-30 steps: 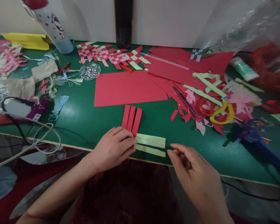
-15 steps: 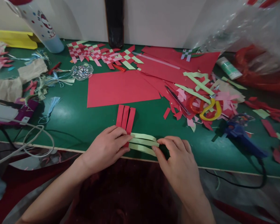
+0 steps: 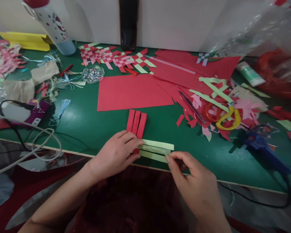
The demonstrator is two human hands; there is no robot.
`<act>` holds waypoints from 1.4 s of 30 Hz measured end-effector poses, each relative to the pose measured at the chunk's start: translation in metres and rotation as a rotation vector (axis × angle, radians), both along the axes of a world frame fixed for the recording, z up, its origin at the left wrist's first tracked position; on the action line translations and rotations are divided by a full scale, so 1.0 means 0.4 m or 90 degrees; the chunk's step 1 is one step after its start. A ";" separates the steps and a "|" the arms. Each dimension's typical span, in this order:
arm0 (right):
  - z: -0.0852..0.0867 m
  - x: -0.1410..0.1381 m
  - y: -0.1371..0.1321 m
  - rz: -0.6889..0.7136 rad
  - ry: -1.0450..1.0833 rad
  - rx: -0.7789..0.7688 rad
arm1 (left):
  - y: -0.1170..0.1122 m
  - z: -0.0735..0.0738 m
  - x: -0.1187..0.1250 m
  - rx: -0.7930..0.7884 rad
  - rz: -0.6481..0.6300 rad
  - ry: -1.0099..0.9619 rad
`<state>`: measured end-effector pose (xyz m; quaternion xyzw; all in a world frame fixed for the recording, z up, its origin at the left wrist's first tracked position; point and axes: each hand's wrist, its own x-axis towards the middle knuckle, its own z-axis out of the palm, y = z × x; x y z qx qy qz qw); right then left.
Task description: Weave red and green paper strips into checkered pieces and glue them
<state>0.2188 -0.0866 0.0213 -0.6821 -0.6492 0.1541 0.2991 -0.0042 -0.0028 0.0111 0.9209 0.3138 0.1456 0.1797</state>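
Observation:
Three red paper strips (image 3: 136, 123) stand side by side, pointing away from me, near the table's front edge. Pale green paper strips (image 3: 157, 144) run out from them to the right. My left hand (image 3: 117, 150) is closed over the spot where the red and green strips meet, hiding the crossing. Thumb and forefinger of my right hand (image 3: 188, 174) pinch the free end of the green strip nearest me. The other two green ends lie loose beyond those fingertips.
A red sheet (image 3: 135, 92) lies behind the strips. Rightward are yellow-handled scissors (image 3: 229, 119) among paper scraps, a glue stick (image 3: 250, 73) and a blue glue gun (image 3: 264, 149). Woven paper pieces (image 3: 106, 56), a bead dish (image 3: 93, 74), a bottle (image 3: 54, 27) and cables (image 3: 45, 132) also lie around.
My right hand has moved down toward me, from the ends of the bowed green strips to the nearest strip's end. The upper green strip now lies straighter. The view has shifted slightly.

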 end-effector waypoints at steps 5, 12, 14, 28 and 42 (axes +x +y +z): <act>0.007 0.000 0.012 -0.011 0.023 -0.023 | -0.001 0.007 0.000 -0.002 -0.001 0.002; -0.026 0.020 0.012 -0.006 -0.106 -0.047 | -0.003 0.001 0.002 0.014 0.006 0.004; -0.031 0.024 0.013 -0.005 -0.164 -0.031 | -0.005 -0.004 -0.002 0.024 0.004 0.001; -0.031 -0.070 0.049 0.252 -0.230 0.114 | -0.029 -0.006 -0.034 0.142 0.018 -0.096; -0.047 -0.062 0.063 0.259 -0.219 0.099 | -0.089 -0.029 -0.040 0.189 0.026 0.106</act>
